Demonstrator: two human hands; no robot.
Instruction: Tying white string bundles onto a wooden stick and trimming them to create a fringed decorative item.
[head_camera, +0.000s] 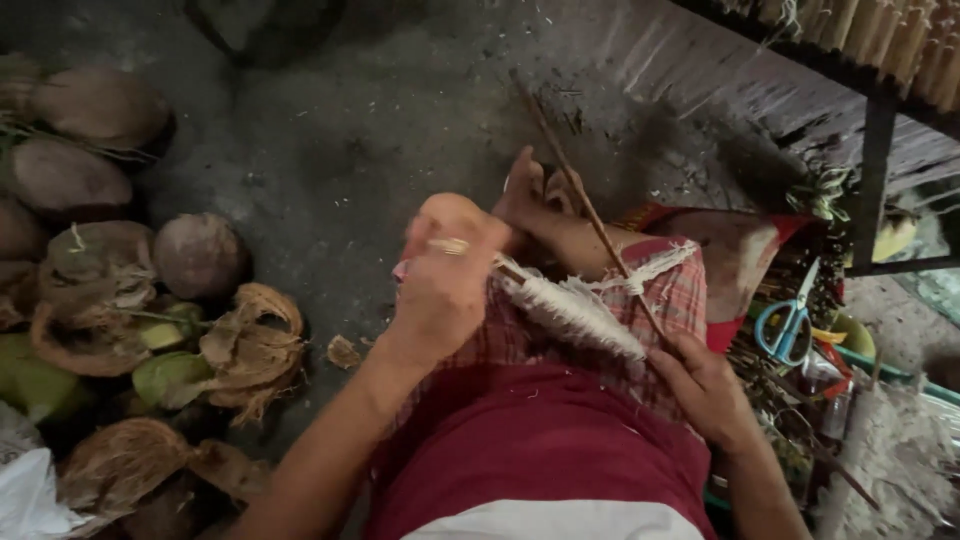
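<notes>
Rough grey concrete floor (330, 150) across the upper frame, coconut husks (110, 300) heaped at the left edge, blue-handled scissors (790, 322) at the right. At centre, left hand (445, 275) curled shut around one end of a stick wound with white fibre (575, 310), lying slantwise over a checked cloth (680, 295) on the lap. Right hand (705, 385) lower right, fingers pinched on the spindle's other end.

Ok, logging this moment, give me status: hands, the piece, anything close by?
Left hand gripping stick end of white fringed spindle. Right hand holding its other end on lap. Thin stick crosses above; coconut husks left, scissors right.
</notes>
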